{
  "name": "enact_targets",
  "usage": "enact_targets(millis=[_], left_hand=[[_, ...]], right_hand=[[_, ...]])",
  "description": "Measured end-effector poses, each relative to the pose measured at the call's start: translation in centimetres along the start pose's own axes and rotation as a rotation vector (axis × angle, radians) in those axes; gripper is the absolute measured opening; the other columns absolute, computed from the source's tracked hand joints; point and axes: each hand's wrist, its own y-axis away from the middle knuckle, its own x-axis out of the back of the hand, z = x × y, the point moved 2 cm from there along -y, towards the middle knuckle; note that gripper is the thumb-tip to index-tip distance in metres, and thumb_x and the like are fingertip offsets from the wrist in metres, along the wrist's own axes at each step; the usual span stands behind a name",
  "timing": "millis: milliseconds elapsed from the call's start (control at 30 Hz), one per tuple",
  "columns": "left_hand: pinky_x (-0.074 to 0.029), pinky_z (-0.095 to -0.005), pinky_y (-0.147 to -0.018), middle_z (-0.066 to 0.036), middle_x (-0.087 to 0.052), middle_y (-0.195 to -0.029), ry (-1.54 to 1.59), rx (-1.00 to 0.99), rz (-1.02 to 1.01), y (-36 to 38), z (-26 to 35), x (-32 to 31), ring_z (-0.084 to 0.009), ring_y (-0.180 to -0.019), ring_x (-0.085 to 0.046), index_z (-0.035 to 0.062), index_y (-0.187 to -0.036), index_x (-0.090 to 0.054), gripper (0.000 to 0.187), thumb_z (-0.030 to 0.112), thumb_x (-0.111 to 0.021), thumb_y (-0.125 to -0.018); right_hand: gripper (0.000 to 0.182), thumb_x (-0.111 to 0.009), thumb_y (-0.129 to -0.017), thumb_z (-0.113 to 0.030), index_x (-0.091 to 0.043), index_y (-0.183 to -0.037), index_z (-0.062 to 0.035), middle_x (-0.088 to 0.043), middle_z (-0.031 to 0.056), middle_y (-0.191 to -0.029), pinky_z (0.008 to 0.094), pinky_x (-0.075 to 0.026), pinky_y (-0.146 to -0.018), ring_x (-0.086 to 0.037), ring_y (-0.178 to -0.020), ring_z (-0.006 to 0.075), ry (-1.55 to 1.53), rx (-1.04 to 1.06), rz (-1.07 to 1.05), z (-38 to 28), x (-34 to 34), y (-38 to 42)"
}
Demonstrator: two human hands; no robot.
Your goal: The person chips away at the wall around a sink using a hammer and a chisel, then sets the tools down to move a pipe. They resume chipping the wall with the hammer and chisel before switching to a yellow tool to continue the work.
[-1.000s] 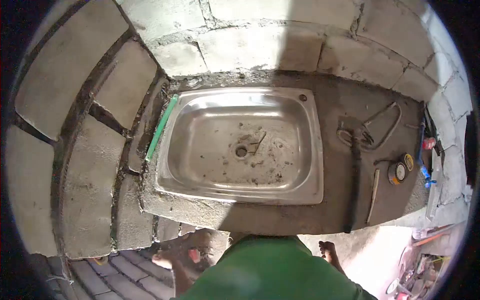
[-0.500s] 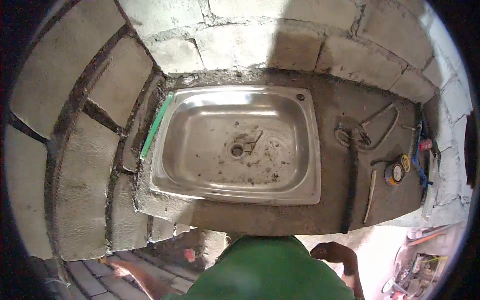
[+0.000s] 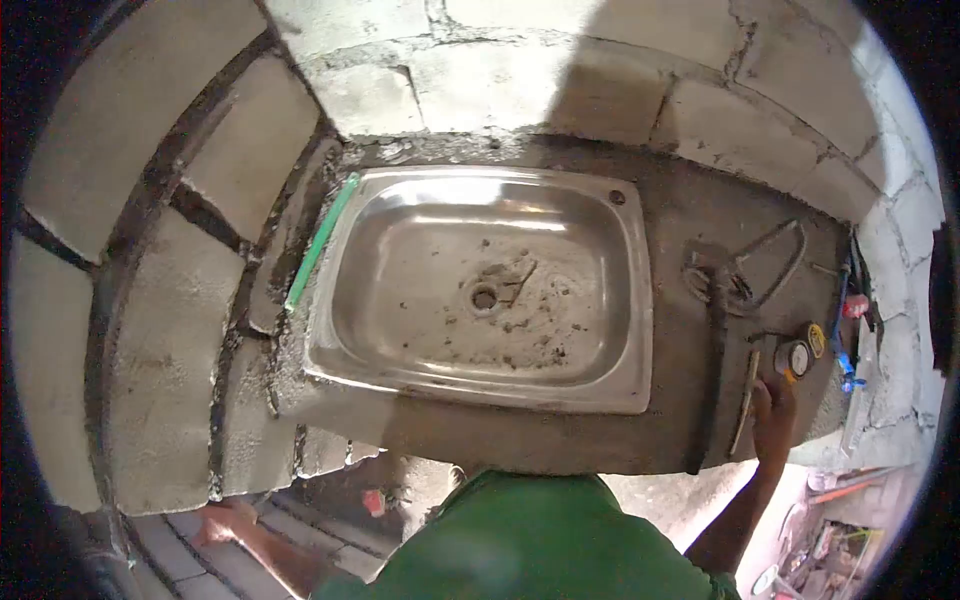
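Note:
My right hand (image 3: 775, 412) reaches over the right end of the counter, fingers extended. Its fingertips are right at a small round tin (image 3: 792, 358) with a pale top, beside a yellow-and-dark round lid (image 3: 815, 340). A thin pale strip (image 3: 744, 408) lies just left of the hand. My left hand (image 3: 230, 524) is low at the left, below the block wall's lower edge, with fingers and thumb apart. A stainless steel sink (image 3: 420, 325), with grit around its drain, sits in the counter in front of me.
A dark hose (image 3: 712, 390) and a bent looped piece (image 3: 785, 265) lie right of the sink. Blue cord (image 3: 846, 372) and a red item (image 3: 855, 306) are by the right wall. A green strip (image 3: 322, 245) lies along the sink's left side. Block walls (image 3: 520, 90) enclose the counter (image 3: 560, 440).
My right hand has risen from below the counter's front edge to the tin at the right. My left hand has shifted slightly. The view has moved a little.

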Motion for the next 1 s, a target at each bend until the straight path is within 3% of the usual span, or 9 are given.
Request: enact_targets(millis=[133, 200, 300, 467, 600, 700, 800, 933, 1000], left_hand=[[-0.047, -0.0545, -0.076, -0.021, -0.06, -0.101, -0.047, -0.121, -0.16, -4.9, -3.8, 1.0, -0.0334, -0.089, -0.063, 0.0027, -0.104, -0.054, 0.055, 0.043, -0.072, -0.071], [-0.047, -0.0541, -0.076, -0.021, -0.059, -0.102, -0.085, -0.21, -0.241, 0.9, -2.3, 2.3, -0.0338, -0.089, -0.063, 0.0028, -0.104, -0.054, 0.055, 0.042, -0.072, -0.07], [-0.047, -0.0536, -0.076, -0.022, -0.059, -0.103, -0.145, -0.327, -0.347, -3.3, -3.4, 2.5, -0.0343, -0.089, -0.063, 0.0031, -0.105, -0.054, 0.055, 0.041, -0.072, -0.07], [-0.048, -0.0526, -0.077, -0.022, -0.059, -0.106, -0.266, -0.498, -0.516, -7.5, -7.9, 7.5, -0.0351, -0.089, -0.063, 0.0035, -0.106, -0.054, 0.055, 0.04, -0.073, -0.07], [-0.049, -0.0518, -0.077, -0.023, -0.059, -0.107, -0.447, -0.603, -0.558, 1.0, 3.5, 7.3, -0.0358, -0.089, -0.063, 0.0038, -0.107, -0.054, 0.054, 0.039, -0.073, -0.069], [-0.049, -0.0513, -0.078, -0.024, -0.059, -0.109, -0.563, -0.682, -0.637, 2.5, 5.1, 10.4, -0.0363, -0.089, -0.064, 0.0041, -0.107, -0.054, 0.054, 0.038, -0.073, -0.069], [-0.048, -0.0456, -0.085, -0.025, -0.057, -0.116, -0.53, -0.464, -0.664, -3.5, -5.7, 10.7, -0.037, -0.093, -0.063, 0.0032, -0.109, -0.055, 0.052, 0.037, -0.069, -0.072], [-0.047, -0.0454, -0.086, -0.025, -0.057, -0.116, -0.692, -0.49, -0.874, -2.4, -5.1, 10.4, -0.0365, -0.095, -0.062, 0.0025, -0.109, -0.054, 0.053, 0.037, -0.069, -0.072], [-0.047, -0.0453, -0.087, -0.025, -0.057, -0.116, -0.793, -0.511, -1.01, -1.4, -5.1, 10.7, -0.0362, -0.096, -0.062, 0.0021, -0.109, -0.054, 0.053, 0.038, -0.069, -0.072]], right_hand=[[0.025, -0.061, -0.085, -0.014, -0.058, -0.104, 0.0004, -0.059, 0.0098, -0.092, 0.0329, -0.046, -0.076, -0.057, -0.081, 0.0218, 0.18, 0.117, 0.004, -4.2, -1.9, -0.5], [0.025, -0.062, -0.084, -0.014, -0.058, -0.104, 0.001, -0.06, 0.0121, -0.093, 0.0339, -0.047, -0.077, -0.058, -0.084, 0.0232, 0.185, 0.054, 0.022, -6.1, -2.7, -0.4], [0.027, -0.063, -0.083, -0.014, -0.059, -0.105, 0.0015, -0.062, 0.0151, -0.094, 0.0359, -0.047, -0.079, -0.059, -0.088, 0.0257, 0.223, 0.069, -0.006, -6.6, -2.8, -1.0], [0.029, -0.061, -0.083, -0.017, -0.059, -0.106, 0.0013, -0.063, 0.0164, -0.098, 0.0377, -0.047, -0.082, -0.06, -0.093, 0.0281, 0.372, 0.049, -0.118, -0.4, -2.7, -3.7], [0.031, -0.055, -0.086, -0.022, -0.059, -0.108, 0.0007, -0.063, 0.0164, -0.102, 0.0373, -0.046, -0.084, -0.06, -0.096, 0.0282, 0.292, -0.002, -0.283, -2.4, -3.9, -4.5], [0.034, -0.053, -0.088, -0.023, -0.057, -0.113, -0.0003, -0.062, 0.0163, -0.105, 0.037, -0.045, -0.084, -0.059, -0.096, 0.0275, 0.298, 0.08, -0.269, 0.6, -3.8, -5.4], [0.04, -0.055, -0.087, -0.024, -0.053, -0.12, -0.0018, -0.058, 0.0171, -0.111, 0.0386, -0.042, -0.088, -0.055, -0.102, 0.0292, 0.367, 0.094, -0.243, 1.0, -4.6, -5.5], [0.06, -0.064, -0.083, -0.03, -0.042, -0.134, -0.0051, -0.044, 0.0211, -0.135, 0.045, -0.033, -0.105, -0.042, -0.125, 0.0371, 0.376, -0.088, -0.3, 0.3, -6.3, -4.3], [0.064, -0.066, -0.079, -0.028, -0.043, -0.132, -0.0012, -0.051, 0.02, -0.124, 0.041, -0.038, -0.097, -0.049, -0.111, 0.0327, 0.32, 0.043, -0.218, 0.5, -7.1, -3.8]])
